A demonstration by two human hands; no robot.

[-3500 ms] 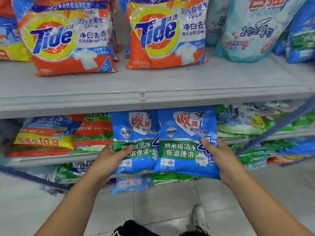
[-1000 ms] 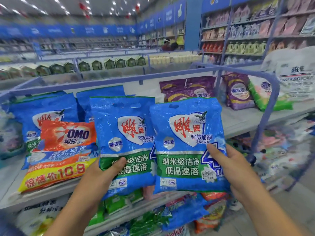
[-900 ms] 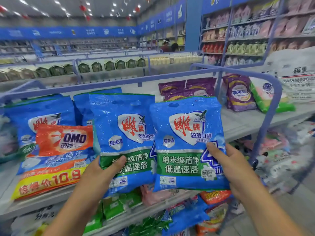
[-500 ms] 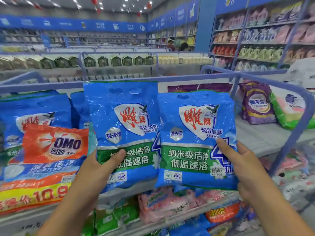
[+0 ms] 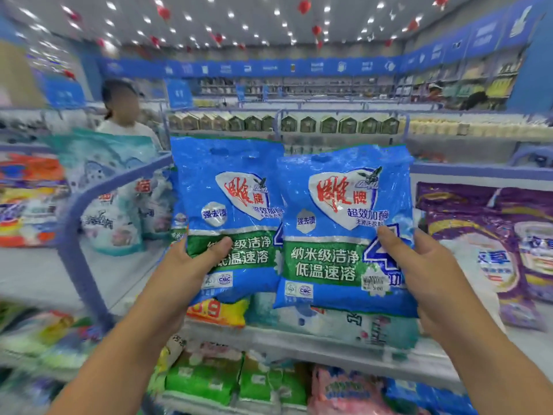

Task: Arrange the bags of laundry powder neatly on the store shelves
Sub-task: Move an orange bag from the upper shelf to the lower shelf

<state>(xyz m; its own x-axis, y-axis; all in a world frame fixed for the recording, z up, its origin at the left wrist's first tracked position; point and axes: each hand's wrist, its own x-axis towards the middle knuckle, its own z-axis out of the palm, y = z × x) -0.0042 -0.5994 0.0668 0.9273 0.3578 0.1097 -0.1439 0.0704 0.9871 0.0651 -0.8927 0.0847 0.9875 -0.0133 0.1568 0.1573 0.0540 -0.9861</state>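
Note:
I hold two blue laundry powder bags with green bands upright, side by side, above the top shelf (image 5: 329, 339). My left hand (image 5: 191, 265) grips the lower left corner of the left blue bag (image 5: 230, 211), thumb on its front. My right hand (image 5: 419, 265) grips the lower right corner of the right blue bag (image 5: 344, 229), thumb on the front. The right bag overlaps the left one's edge. Both bags hang in the air in front of the shelf, hiding what stands behind them.
Purple bags (image 5: 484, 250) lie on the shelf at right. Pale teal bags (image 5: 110, 205) stand at left behind a blue rail (image 5: 77, 235). A yellow price-tagged bag (image 5: 218, 313) peeks out under the left bag. Green and pink bags (image 5: 209, 381) fill the lower shelf. A person (image 5: 122, 115) stands beyond.
Both bags came up from the lower shelf to top-shelf height. Since half a second ago the view swung right along the shelf; the OMO bag left view, purple bags are nearer, a person appeared.

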